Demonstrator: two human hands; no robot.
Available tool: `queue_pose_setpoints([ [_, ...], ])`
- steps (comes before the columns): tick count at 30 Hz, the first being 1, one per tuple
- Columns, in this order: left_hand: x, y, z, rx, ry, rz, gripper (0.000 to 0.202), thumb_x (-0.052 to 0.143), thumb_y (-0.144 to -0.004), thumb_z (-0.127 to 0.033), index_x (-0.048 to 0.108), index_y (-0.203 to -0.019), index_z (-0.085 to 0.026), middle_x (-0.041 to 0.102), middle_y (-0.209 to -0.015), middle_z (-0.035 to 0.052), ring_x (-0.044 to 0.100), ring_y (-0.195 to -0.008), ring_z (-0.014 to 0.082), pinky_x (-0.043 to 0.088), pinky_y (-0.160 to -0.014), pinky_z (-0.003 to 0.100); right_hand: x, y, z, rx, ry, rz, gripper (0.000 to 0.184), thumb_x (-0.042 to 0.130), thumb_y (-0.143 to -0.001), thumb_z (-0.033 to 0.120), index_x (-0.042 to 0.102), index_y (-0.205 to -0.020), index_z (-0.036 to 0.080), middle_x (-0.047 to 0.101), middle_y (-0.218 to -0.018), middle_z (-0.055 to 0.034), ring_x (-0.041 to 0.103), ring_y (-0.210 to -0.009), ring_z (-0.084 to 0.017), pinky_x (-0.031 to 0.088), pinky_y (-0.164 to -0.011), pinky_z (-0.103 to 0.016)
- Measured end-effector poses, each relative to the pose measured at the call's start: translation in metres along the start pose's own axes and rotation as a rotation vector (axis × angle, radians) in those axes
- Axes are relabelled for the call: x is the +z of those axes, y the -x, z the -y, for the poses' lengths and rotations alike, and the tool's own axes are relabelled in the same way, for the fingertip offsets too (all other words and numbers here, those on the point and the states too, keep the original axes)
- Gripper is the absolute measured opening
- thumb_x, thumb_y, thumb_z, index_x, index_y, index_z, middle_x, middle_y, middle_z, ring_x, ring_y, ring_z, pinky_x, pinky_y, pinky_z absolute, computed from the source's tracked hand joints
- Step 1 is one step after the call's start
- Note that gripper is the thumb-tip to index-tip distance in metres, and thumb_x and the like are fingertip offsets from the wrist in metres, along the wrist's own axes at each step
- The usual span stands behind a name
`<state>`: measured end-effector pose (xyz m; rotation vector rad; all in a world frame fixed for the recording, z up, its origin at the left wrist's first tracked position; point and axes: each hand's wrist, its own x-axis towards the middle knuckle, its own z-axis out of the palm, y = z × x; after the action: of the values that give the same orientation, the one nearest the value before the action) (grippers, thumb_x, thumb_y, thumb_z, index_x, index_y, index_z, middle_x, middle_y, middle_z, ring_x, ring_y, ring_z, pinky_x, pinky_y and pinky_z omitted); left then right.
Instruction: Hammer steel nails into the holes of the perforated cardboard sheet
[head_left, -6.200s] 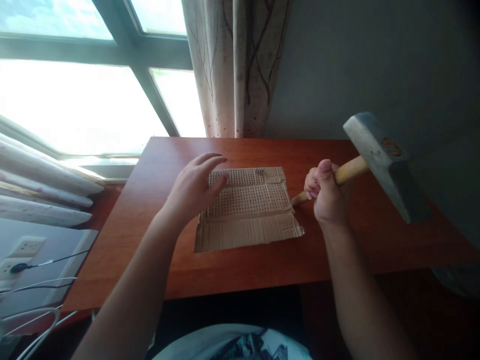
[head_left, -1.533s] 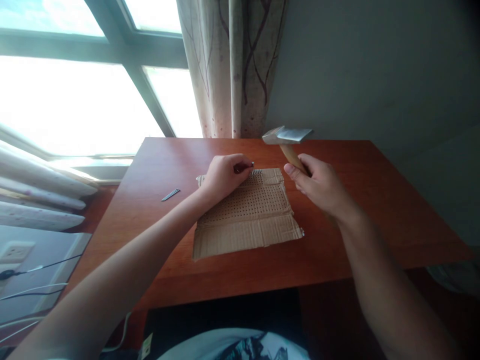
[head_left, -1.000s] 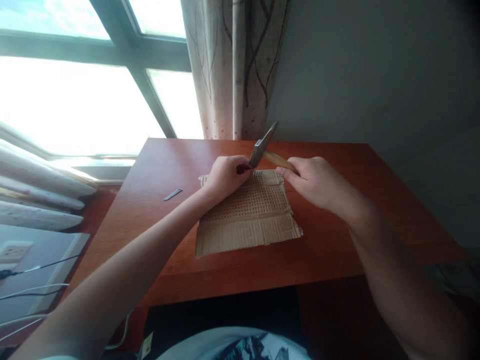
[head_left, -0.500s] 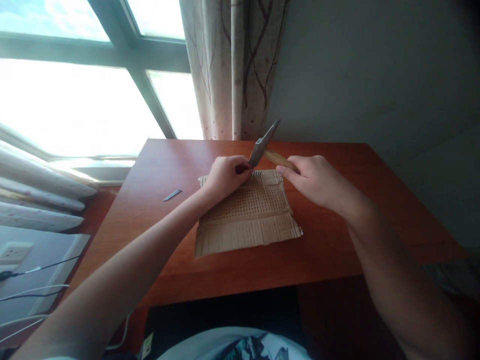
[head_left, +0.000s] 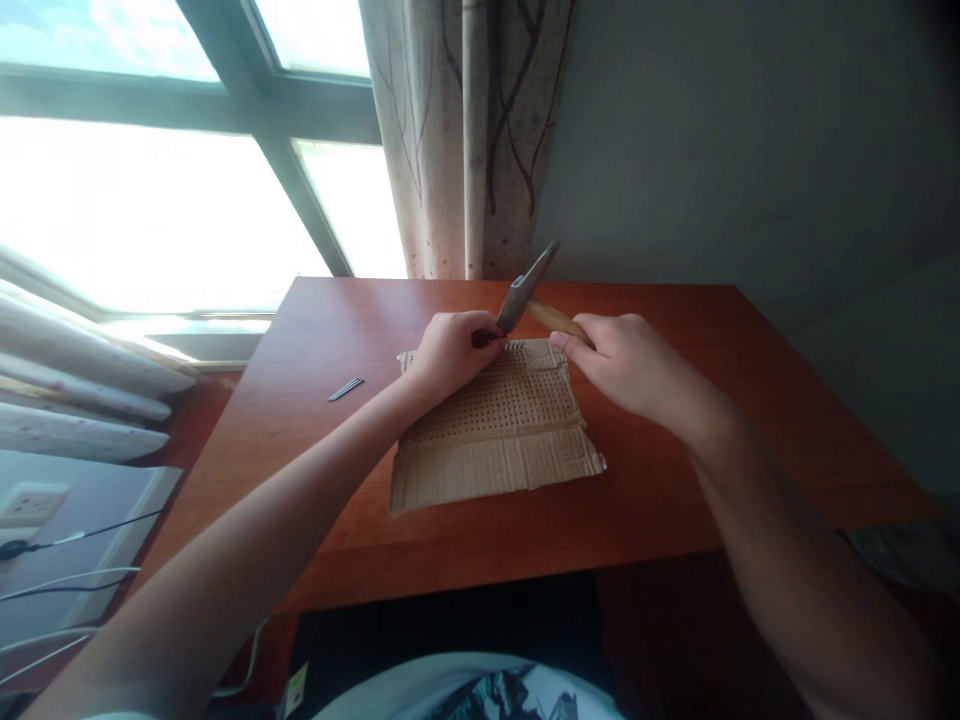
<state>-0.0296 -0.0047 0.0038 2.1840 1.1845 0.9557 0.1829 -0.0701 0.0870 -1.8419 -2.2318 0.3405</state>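
My right hand [head_left: 619, 360] is closed round the wooden handle of a hammer [head_left: 555, 318]. The hammer's metal head slants down to the left, its lower end at the fingertips of my left hand [head_left: 457, 348]. Those fingers are pinched together at the far edge of a brown cardboard piece [head_left: 495, 470]; whatever they hold is too small and hidden to make out. Rows of small dark holes cover much of the cardboard. Just right of the left fingertips, several short thin metal pieces, apparently nails [head_left: 514, 345], stand in a row along its far edge.
Several thin metal nails [head_left: 346, 389] lie side by side on the reddish-brown wooden table [head_left: 660, 500], left of the cardboard. A curtain [head_left: 465, 150] hangs behind the table, and a bright window [head_left: 150, 210] is at the left. Cables [head_left: 75, 580] run by a wall socket [head_left: 34, 503].
My right hand and the hammer handle have shifted very slightly left. The hammer head stays at my left fingertips, and the cardboard lies as before.
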Motion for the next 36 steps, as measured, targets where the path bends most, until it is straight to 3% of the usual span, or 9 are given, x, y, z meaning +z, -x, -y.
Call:
queue_pose_setpoints([
  [10,-0.008,0.000,-0.008,0.012,-0.125,0.063,0.014,0.061,-0.086,-0.026,0.073,-0.086,-0.018,0.074,-0.081,0.0040,0.064,-0.069,0.0152,0.046,-0.062,0.026,-0.005,0.001,0.003,0.017,-0.005,0.021,0.036,0.047,-0.099,0.041,0.044,-0.069,0.022,0.054,-0.062,-0.0014,0.045,-0.057,-0.015,0.024,-0.057,-0.031],
  [15,-0.020,0.013,-0.016,0.058,-0.317,0.098,0.023,0.058,-0.091,-0.029,0.073,-0.107,-0.021,0.074,-0.110,0.0080,0.068,-0.095,0.0236,0.052,-0.083,0.035,-0.004,0.000,0.002,0.015,0.006,0.031,0.034,0.047,-0.099,0.042,0.048,-0.071,0.022,0.057,-0.064,-0.0023,0.047,-0.057,-0.015,0.026,-0.057,-0.031],
  [21,-0.019,0.031,-0.016,0.140,-0.430,0.189,0.032,0.055,-0.095,-0.035,0.068,-0.120,-0.020,0.068,-0.125,0.0109,0.062,-0.115,0.0302,0.048,-0.102,0.046,-0.005,0.000,0.002,0.021,0.011,0.033,0.035,0.047,-0.099,0.042,0.048,-0.071,0.022,0.058,-0.065,-0.0024,0.048,-0.059,-0.015,0.025,-0.058,-0.031],
  [30,-0.017,0.034,-0.018,0.162,-0.467,0.200,0.035,0.049,-0.100,-0.035,0.067,-0.125,-0.018,0.066,-0.127,0.0118,0.059,-0.117,0.0307,0.048,-0.103,0.048,-0.016,-0.002,0.007,0.026,-0.014,-0.039,0.038,0.048,-0.099,0.043,0.044,-0.067,0.022,0.050,-0.059,0.0005,0.041,-0.054,-0.013,0.026,-0.057,-0.031],
  [36,-0.016,0.035,-0.015,0.187,-0.415,0.183,0.034,0.049,-0.100,-0.032,0.067,-0.124,-0.017,0.066,-0.126,0.0128,0.059,-0.117,0.0303,0.049,-0.103,0.047,-0.009,-0.004,0.007,0.022,0.008,0.048,0.036,0.048,-0.098,0.043,0.046,-0.069,0.022,0.051,-0.061,-0.0001,0.043,-0.056,-0.014,0.027,-0.057,-0.031],
])
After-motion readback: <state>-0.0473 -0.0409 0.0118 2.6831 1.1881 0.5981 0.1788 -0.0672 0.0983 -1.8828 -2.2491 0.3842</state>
